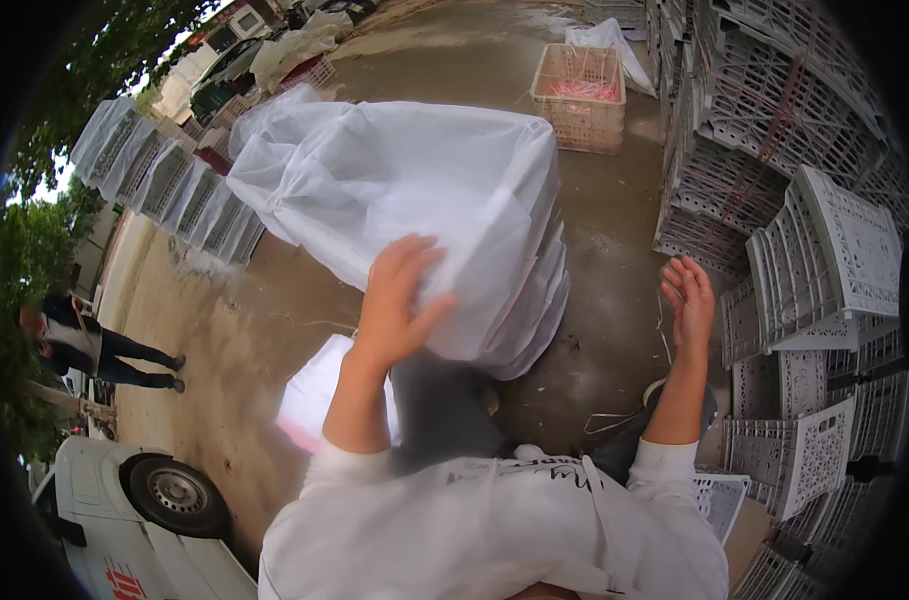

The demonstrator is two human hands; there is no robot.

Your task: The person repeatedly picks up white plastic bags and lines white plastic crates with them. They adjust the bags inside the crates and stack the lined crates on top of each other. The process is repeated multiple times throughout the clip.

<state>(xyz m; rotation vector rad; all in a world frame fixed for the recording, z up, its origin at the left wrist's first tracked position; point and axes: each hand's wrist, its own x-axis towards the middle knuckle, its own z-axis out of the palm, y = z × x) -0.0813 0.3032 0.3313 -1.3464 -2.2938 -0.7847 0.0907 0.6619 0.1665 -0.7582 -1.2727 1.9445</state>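
Directly ahead of me stands a stack of crates lined with thin white sheeting [454,165]. Its top forms a wide hollow, and folds of sheeting hang over the sides. My left hand [406,296] is over the near edge of this sheeting, thumb apart from the fingers and nothing held; whether it touches is hard to tell. Off to the right, my right hand [688,300] is raised with fingers slightly bent and empty, close to the grey plastic crates [822,255]. A pile of white sheets [316,382] with a pink edge is partly hidden behind my left forearm.
A beige crate [582,124] holding pink strips stands beyond. Tall crate stacks [792,97] line the right side. Left are sheet-lined crates [166,180], a standing person [98,341] and a white vehicle [109,517]. A loose cord [608,424] lies near my foot.
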